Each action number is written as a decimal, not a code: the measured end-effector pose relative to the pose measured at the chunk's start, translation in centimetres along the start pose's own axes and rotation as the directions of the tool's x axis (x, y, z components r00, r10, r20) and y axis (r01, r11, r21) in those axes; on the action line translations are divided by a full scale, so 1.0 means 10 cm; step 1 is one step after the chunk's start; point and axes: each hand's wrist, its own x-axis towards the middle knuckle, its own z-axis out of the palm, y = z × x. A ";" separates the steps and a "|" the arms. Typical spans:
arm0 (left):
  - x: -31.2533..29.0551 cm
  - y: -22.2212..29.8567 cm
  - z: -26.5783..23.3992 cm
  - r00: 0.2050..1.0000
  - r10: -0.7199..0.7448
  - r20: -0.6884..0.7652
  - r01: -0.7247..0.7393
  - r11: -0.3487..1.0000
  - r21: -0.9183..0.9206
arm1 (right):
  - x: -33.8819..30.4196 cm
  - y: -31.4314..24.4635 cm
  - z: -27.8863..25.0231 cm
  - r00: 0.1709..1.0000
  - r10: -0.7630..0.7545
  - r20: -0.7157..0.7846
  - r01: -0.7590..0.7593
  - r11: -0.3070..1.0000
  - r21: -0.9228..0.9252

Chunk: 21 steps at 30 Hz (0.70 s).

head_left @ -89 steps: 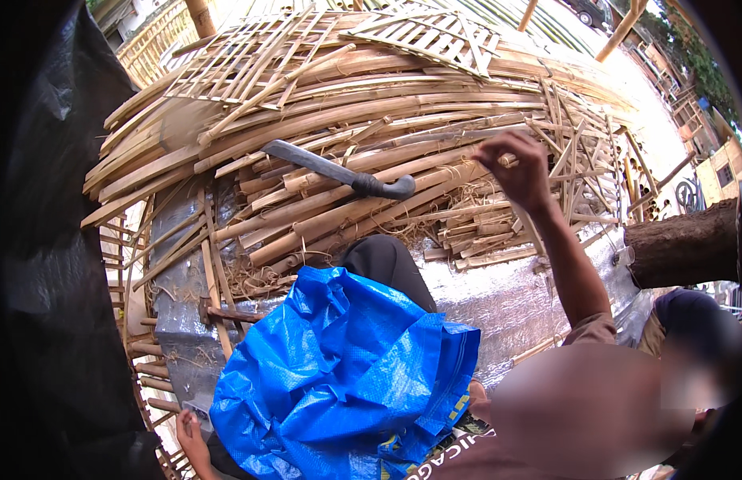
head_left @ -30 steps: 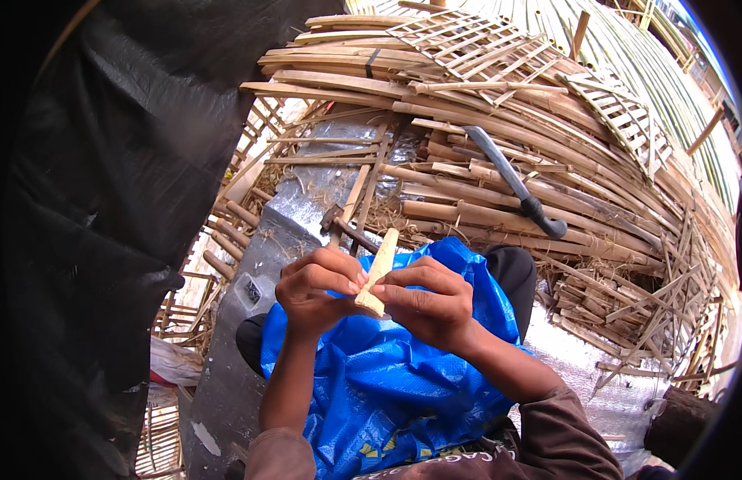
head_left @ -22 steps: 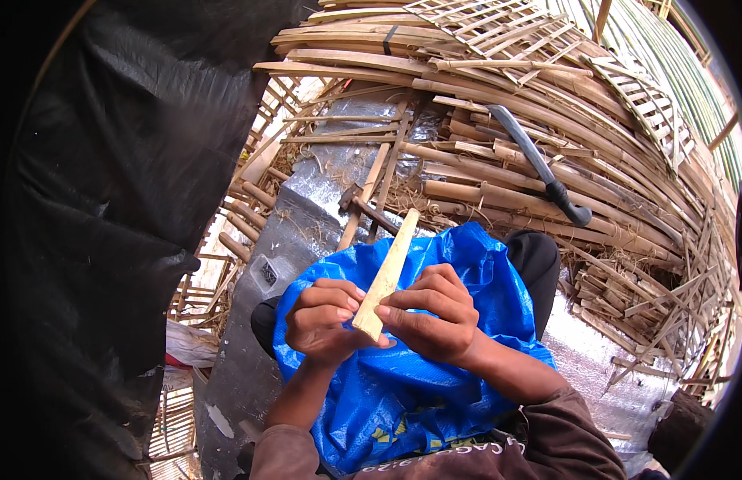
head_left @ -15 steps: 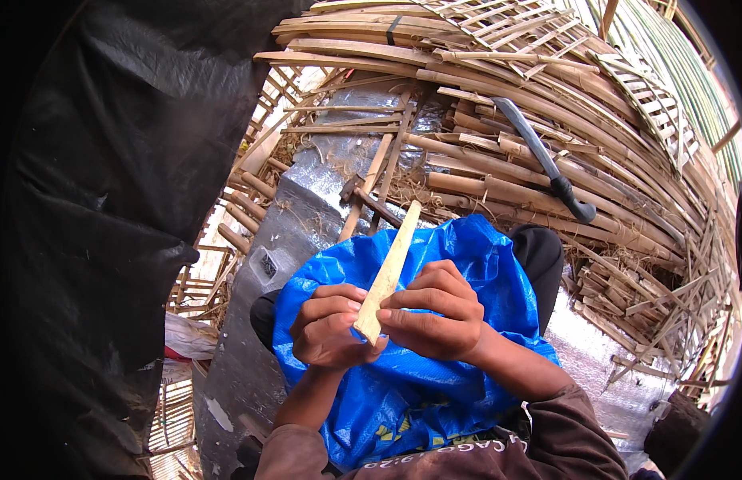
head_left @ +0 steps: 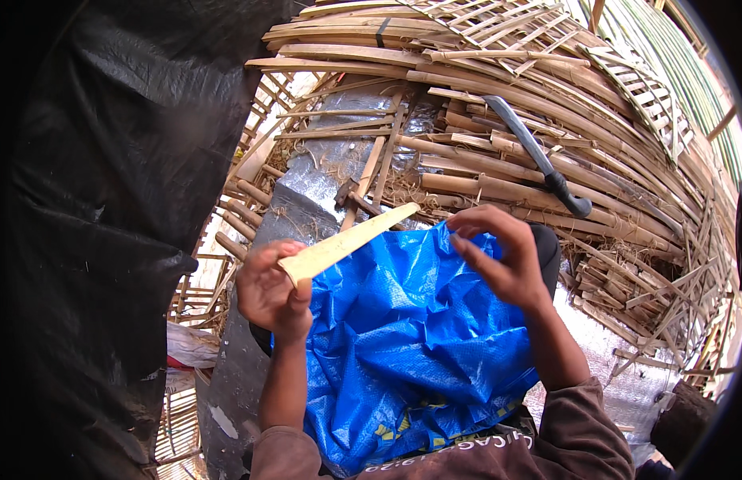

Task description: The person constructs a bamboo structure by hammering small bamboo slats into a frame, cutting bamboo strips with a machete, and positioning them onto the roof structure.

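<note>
A flat, pale piece of wood, broad at one end and tapering to the other, slants above my lap. My left hand grips its broad end between thumb and fingers. Near the narrow tip, my right hand is off the wood, its thumb and fingers apart and bent, with nothing in them. Under both hands a crumpled blue plastic sheet covers my lap. Just beyond the sheet lies a hammer, its handle partly behind the wood.
A machete with a dark handle rests on stacked split bamboo at the far right. Woven bamboo lattice lies over the pile. Black sheeting hangs along the left. Silvery sheeting covers the ground ahead.
My right hand has let go of the wood and moved right. My left hand has moved left with the broad end, so the piece now lies flatter, its tip still pointing up and right.
</note>
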 end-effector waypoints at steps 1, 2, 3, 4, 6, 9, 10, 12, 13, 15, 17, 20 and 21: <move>0.13 -0.02 -0.02 0.999 -0.028 0.039 0.028 1.000 -0.013 | -0.03 0.12 -0.15 0.995 0.091 -0.035 -0.089 0.994 0.055; 0.25 -0.08 -0.05 0.995 -0.056 0.078 0.058 0.998 -0.027 | -0.05 0.21 -0.35 0.981 0.185 -0.049 -0.187 0.981 -0.044; 0.35 -0.15 -0.08 0.996 -0.064 0.066 0.061 0.997 0.041 | -0.04 0.29 -0.54 0.970 0.233 -0.075 -0.242 0.959 -0.148; 0.47 -0.22 -0.06 0.993 -0.051 0.104 0.043 0.996 0.077 | -0.08 0.50 -0.78 0.969 0.218 -0.118 -0.246 0.909 -0.337; 0.66 -0.40 0.01 0.992 -0.076 0.100 0.084 0.994 -0.073 | -0.21 0.84 -1.21 0.935 0.239 -0.261 -0.353 0.695 -0.626; 0.95 -0.58 0.24 0.999 -0.031 -0.012 0.030 0.993 -0.112 | -0.36 1.42 -1.74 0.856 0.204 -0.475 -0.517 0.377 -0.769; 1.03 -0.63 0.34 0.992 -0.114 -0.063 0.101 0.978 -0.180 | -0.41 1.54 -1.85 0.833 0.181 -0.522 -0.553 0.284 -0.784; 1.17 -0.69 0.52 0.951 -0.281 -0.128 0.221 0.909 -0.354 | -0.47 1.83 -1.97 0.829 0.189 -0.527 -0.559 0.235 -0.795; 1.22 -0.74 0.60 0.942 -0.309 -0.129 0.249 0.905 -0.345 | -0.51 1.94 -2.04 0.824 0.193 -0.533 -0.565 0.205 -0.799; 1.36 -0.82 0.58 0.953 -0.273 -0.131 0.212 0.910 -0.356 | -0.45 1.97 -1.96 0.816 0.289 -0.500 -0.554 0.147 -0.820; 1.54 -0.78 0.69 0.945 -0.246 -0.215 0.165 0.927 -0.337 | -0.34 1.85 -1.78 0.861 0.236 -0.450 -0.472 0.042 -0.881; 1.82 -0.55 0.86 0.953 -0.194 -0.231 0.103 0.929 -0.356 | -0.31 2.08 -1.83 0.858 0.307 -0.412 -0.448 0.055 -0.892; 1.88 -0.48 0.94 0.952 -0.181 -0.245 0.085 0.930 -0.357 | -0.30 2.13 -1.81 0.881 0.248 -0.403 -0.427 0.052 -0.903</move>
